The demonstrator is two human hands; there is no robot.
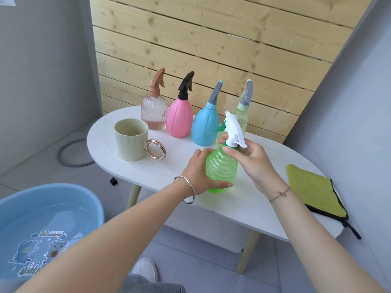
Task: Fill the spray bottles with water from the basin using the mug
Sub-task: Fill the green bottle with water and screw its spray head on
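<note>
five spray bottles are on the one white table (pixel 158 172). four stand in a row at the back: a clear pink bottle (pixel 154 113), a solid pink bottle (pixel 179 119), a blue bottle (pixel 205 127) and a pale green bottle (pixel 241 117). the fifth, a bright green bottle (pixel 222 166), stands nearer the front. the left hand (pixel 201 174) grasps its body, and the right hand (pixel 254 163) curls round its neck under the white spray head. one mug (pixel 131 142) stands upright to the left. one blue basin (pixel 93 199) of water sits on the floor. one green cloth (pixel 311 191) lies at the table's right end.
</note>
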